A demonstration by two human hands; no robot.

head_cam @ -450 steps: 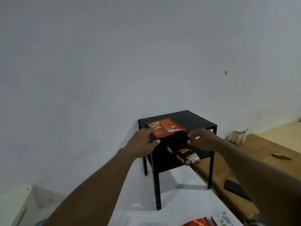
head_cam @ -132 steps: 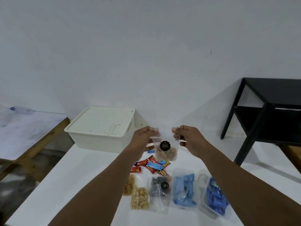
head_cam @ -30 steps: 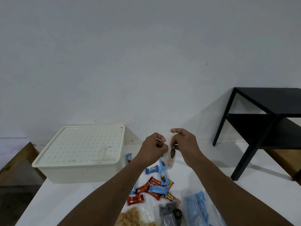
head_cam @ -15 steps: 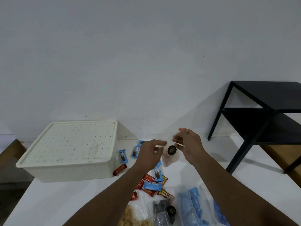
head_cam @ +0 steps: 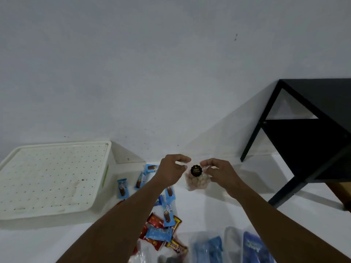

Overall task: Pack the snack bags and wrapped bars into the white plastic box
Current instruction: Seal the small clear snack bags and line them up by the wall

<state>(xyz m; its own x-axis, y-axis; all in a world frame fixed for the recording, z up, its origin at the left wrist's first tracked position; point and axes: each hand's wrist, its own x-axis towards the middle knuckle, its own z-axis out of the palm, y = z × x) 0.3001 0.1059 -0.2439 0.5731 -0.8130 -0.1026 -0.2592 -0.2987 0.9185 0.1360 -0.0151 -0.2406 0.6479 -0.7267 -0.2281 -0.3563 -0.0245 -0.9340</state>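
White plastic box (head_cam: 55, 179): far left, lid on, nothing seen packed.
Wrapped bars (head_cam: 161, 221): scattered on table, centre.
Left hand (head_cam: 171, 172): open, fingers curled, empty.
Clear snack bag (head_cam: 197, 178): pinched by right hand (head_cam: 221, 172).
Blue snack bags (head_cam: 233, 247): near right, unpacked.

At the centre of the frame, the right hand (head_cam: 218, 172) is pinching the upper edge of a small clear snack bag (head_cam: 197, 180) with pale nuts inside and a round black sticker (head_cam: 195, 170) on its front, and the bag is hanging above the white table (head_cam: 218, 207). The left hand (head_cam: 171, 172) is hovering just left of the bag, fingers curled and apart, not clearly touching it. At the left of the frame the white plastic box (head_cam: 53, 179) is sitting with its perforated lid on. Blue and red wrapped bars (head_cam: 161, 227) are lying scattered below the hands, and blue-filled clear bags (head_cam: 212, 245) are lying at the bottom edge. A black side table (head_cam: 311, 130) is standing at the right.
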